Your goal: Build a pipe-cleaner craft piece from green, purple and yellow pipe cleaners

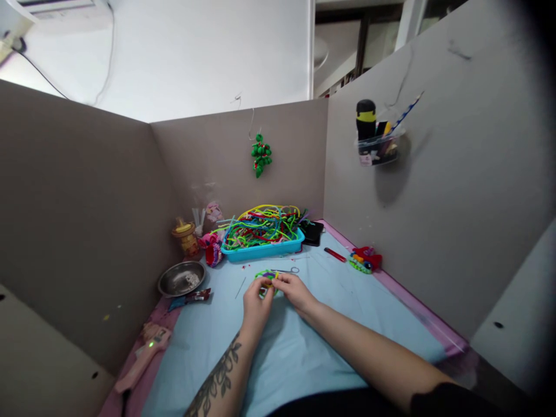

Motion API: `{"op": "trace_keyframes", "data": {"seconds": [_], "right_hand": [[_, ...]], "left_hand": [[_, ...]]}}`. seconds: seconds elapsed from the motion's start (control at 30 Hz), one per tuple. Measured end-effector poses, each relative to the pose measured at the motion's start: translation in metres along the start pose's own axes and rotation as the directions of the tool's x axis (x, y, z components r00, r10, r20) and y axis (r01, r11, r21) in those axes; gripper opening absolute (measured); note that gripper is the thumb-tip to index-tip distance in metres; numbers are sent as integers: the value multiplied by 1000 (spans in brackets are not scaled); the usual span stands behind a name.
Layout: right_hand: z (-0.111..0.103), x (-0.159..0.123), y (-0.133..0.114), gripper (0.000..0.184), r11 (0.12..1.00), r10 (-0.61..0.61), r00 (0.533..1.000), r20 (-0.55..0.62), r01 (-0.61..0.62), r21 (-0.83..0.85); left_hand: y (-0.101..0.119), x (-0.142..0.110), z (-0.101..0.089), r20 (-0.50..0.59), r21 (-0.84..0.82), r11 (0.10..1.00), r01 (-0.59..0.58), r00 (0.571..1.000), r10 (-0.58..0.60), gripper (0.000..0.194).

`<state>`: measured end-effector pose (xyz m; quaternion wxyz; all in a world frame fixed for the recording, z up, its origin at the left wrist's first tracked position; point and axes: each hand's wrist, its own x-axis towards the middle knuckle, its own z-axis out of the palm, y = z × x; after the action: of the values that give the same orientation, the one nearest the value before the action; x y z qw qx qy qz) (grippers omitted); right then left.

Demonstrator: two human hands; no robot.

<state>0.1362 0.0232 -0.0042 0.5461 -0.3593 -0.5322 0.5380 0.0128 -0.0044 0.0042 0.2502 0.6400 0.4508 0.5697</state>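
My left hand (255, 300) and my right hand (296, 291) meet over the middle of the blue cloth (330, 324). Between their closed fingers is a small pipe-cleaner piece (264, 274) in bright green, yellow and purple, roughly round and partly hidden by the fingers. Just behind it lie scissors (294, 270), their blades partly covered. A thin straight stick (240, 288) rests on the cloth left of my left hand.
A blue tray (264, 251) heaped with coloured pipe cleaners stands at the back. On the left are a metal bowl (167, 282), a wrapper (191, 297) and a pink glue gun (145, 356). A red cutter (335, 254) lies right. Grey panels (243, 197) enclose the table.
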Motion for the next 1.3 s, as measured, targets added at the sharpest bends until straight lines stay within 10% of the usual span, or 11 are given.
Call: {"op": "trace_keyframes", "data": {"seconds": [0.97, 1.3], "right_hand": [[-31, 17, 4, 19, 951, -192, 966, -173, 140, -274], [-31, 19, 9, 25, 977, 43, 979, 198, 0, -212]], "left_hand": [[-3, 6, -3, 20, -287, 934, 212, 976, -216, 23], [-3, 7, -6, 110, -452, 842, 293, 956, -273, 29]]}}
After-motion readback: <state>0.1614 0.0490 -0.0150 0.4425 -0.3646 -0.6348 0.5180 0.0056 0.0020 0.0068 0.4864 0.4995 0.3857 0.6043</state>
